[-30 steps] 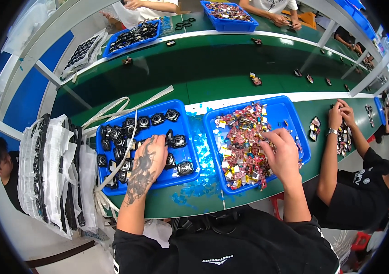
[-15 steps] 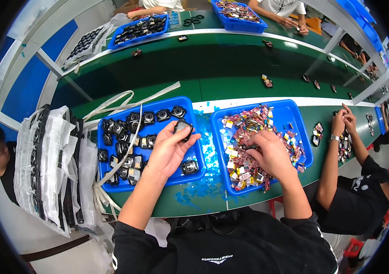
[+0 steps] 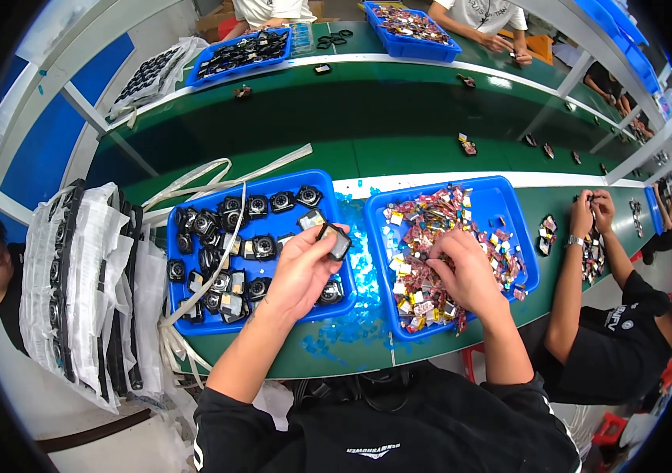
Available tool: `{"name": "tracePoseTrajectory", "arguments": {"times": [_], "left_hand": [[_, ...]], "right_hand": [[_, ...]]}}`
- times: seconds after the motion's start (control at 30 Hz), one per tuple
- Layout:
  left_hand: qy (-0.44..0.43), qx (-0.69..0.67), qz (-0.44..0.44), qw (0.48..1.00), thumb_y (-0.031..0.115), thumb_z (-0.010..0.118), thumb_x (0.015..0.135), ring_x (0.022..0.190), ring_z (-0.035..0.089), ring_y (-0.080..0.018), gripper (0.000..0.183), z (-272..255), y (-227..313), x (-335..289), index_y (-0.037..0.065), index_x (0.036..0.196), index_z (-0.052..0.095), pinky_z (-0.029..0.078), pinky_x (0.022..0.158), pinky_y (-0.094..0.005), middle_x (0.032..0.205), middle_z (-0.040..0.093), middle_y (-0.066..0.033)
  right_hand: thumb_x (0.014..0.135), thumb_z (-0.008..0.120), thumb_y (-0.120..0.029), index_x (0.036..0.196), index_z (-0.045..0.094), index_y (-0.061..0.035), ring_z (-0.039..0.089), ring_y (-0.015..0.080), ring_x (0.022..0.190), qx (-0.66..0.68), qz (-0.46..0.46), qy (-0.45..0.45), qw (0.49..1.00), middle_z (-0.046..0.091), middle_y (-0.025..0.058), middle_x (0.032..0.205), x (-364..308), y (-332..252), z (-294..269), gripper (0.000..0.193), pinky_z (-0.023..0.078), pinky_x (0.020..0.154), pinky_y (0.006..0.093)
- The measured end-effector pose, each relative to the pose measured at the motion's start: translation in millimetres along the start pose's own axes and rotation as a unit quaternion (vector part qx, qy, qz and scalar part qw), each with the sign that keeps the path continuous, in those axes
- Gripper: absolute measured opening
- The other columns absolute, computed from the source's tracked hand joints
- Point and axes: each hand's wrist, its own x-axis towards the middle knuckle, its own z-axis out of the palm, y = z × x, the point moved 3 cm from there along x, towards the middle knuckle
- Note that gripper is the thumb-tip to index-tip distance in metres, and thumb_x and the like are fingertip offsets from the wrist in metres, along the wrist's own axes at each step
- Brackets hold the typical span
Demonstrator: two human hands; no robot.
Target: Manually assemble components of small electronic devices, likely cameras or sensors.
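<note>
My left hand is closed on a small black square casing, gripped between thumb and fingers with its grey window face showing. It is held over the right side of a blue tray of similar black casings, many with a round ring on the face. My right hand reaches into a second blue tray, among a heap of small reddish parts with yellow and silver pieces. Its thumb and fingers are pinched together; whatever is between them is hidden.
Blue scraps litter the green table between the trays. White straps cross the left tray. Stacked wrapped trays stand at left. Beyond a white rail, parts lie on a green belt. A co-worker's hands are at right.
My left hand has turned the casing so its grey face shows, and moved it slightly right and down. My right hand stays in nearly the same spot. Parts on the belt have shifted slightly right.
</note>
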Motion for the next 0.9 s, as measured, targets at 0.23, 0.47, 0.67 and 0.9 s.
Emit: {"name": "tracePoseTrajectory", "arguments": {"times": [0.23,0.47,0.67,0.9], "left_hand": [[0.034,-0.053,-0.040,0.997,0.009,0.049,0.099,0.085,0.063,-0.0215,0.015,4.8,1.8,-7.7,0.004,0.112,0.053,0.051,0.069,-0.0285,0.100,0.061,-0.0116],[-0.007,0.135,-0.010,0.991,0.015,0.060,0.095,0.082,0.055,-0.0084,0.010,3.7,-4.9,-12.4,0.010,0.102,0.065,0.043,0.061,-0.0200,0.105,0.056,-0.0047],[-0.088,0.495,0.177,0.846,0.021,0.082,0.076,0.087,0.060,-0.0196,0.036,70.3,0.6,-23.6,0.010,0.108,0.069,0.053,0.073,-0.0318,0.109,0.054,-0.0092],[-0.121,0.383,0.154,0.903,0.005,0.066,0.088,0.089,0.059,-0.0165,0.010,83.6,-14.6,-9.3,-0.001,0.094,0.072,0.049,0.078,-0.0288,0.090,0.061,-0.0085]], "right_hand": [[0.087,0.065,0.002,0.092,0.056,-0.0021,0.053,0.0045,0.072,0.357,0.163,0.115,0.912,0.058,-0.0016,0.083,-8.4,15.9,-2.0,0.011,0.044,0.064,0.0199],[0.087,0.067,0.001,0.091,0.056,-0.0024,0.054,0.0034,0.071,0.415,0.197,0.061,0.886,0.058,-0.0025,0.080,-18.1,19.2,-4.4,0.011,0.043,0.063,0.0185],[0.087,0.065,0.004,0.097,0.055,-0.0013,0.058,0.0069,0.081,0.439,0.183,0.066,0.877,0.060,0.0013,0.088,-20.5,-15.5,-5.2,0.015,0.047,0.073,0.0209],[0.088,0.065,0.004,0.100,0.052,-0.0021,0.058,0.0072,0.083,0.472,0.160,0.041,0.866,0.059,0.0021,0.090,-19.2,-22.2,-4.0,0.019,0.048,0.075,0.0216]]}}
